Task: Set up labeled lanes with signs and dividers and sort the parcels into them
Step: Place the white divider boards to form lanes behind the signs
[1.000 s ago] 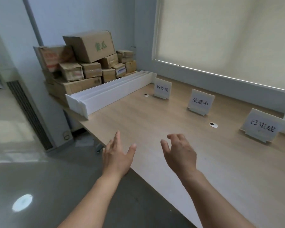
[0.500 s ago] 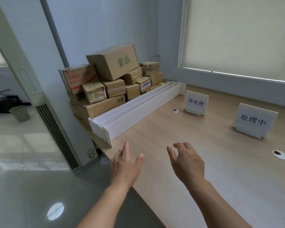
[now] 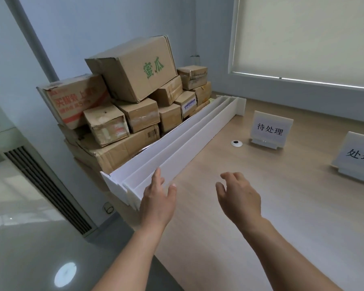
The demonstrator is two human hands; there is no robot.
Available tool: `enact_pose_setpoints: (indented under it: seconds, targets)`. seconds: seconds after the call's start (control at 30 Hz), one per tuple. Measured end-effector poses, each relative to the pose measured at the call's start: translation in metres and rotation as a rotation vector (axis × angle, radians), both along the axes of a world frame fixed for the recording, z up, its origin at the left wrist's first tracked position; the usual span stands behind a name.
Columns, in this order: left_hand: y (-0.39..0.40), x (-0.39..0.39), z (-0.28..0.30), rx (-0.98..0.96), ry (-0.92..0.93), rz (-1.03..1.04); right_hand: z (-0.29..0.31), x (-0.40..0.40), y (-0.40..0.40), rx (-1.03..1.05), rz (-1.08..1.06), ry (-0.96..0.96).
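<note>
Several long white divider boards [image 3: 183,141] stand on edge side by side along the left part of the wooden table [image 3: 250,206]. Behind them is a pile of cardboard parcels [image 3: 132,97]. Two white signs stand on the table: one [image 3: 270,131] near the far end of the dividers, another [image 3: 359,158] cut off at the right edge. My left hand [image 3: 158,200] is open, its fingertips at the near end of the dividers. My right hand [image 3: 239,196] hovers over the table, fingers loosely spread, holding nothing.
A small white cable grommet [image 3: 236,143] sits in the tabletop beside the first sign. A tall white air conditioner unit with a dark grille [image 3: 44,185] stands left of the table. A window blind [image 3: 307,38] covers the far wall. The table's near edge runs diagonally below my arms.
The view has moved closer to the dividers and parcels, and the third sign has left the frame. Both hands have come forward; my left hand now reaches the near end of the dividers.
</note>
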State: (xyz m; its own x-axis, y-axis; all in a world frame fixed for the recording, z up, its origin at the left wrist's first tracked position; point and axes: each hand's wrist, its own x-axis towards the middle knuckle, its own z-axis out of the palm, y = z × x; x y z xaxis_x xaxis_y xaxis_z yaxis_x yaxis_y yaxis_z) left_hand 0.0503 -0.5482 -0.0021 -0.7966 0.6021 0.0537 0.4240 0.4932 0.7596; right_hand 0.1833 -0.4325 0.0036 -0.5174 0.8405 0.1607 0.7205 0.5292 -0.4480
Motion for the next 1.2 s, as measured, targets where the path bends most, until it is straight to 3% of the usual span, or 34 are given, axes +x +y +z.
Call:
enact_pose_setpoints:
  seconds: [0.3, 0.57, 0.8, 1.03, 1.2]
  targets:
    - [0.053, -0.151, 0.002, -0.145, 0.055, -0.155, 0.001, -0.158, 0.011, -0.159, -0.112, -0.109]
    - [0.088, -0.21, -0.02, -0.478, 0.053, -0.354, -0.019, -0.248, 0.01, -0.345, -0.228, -0.245]
    - [0.104, -0.227, -0.045, -0.574, 0.002, -0.444, -0.04, -0.26, 0.013, -0.555, -0.334, -0.194]
    - [0.12, -0.211, -0.043, -0.561, 0.007, -0.615, -0.044, -0.24, 0.023, -0.494, -0.508, -0.091]
    - [0.13, -0.188, -0.029, -0.427, -0.01, -0.595, -0.033, -0.209, 0.036, -0.35, -0.544, -0.085]
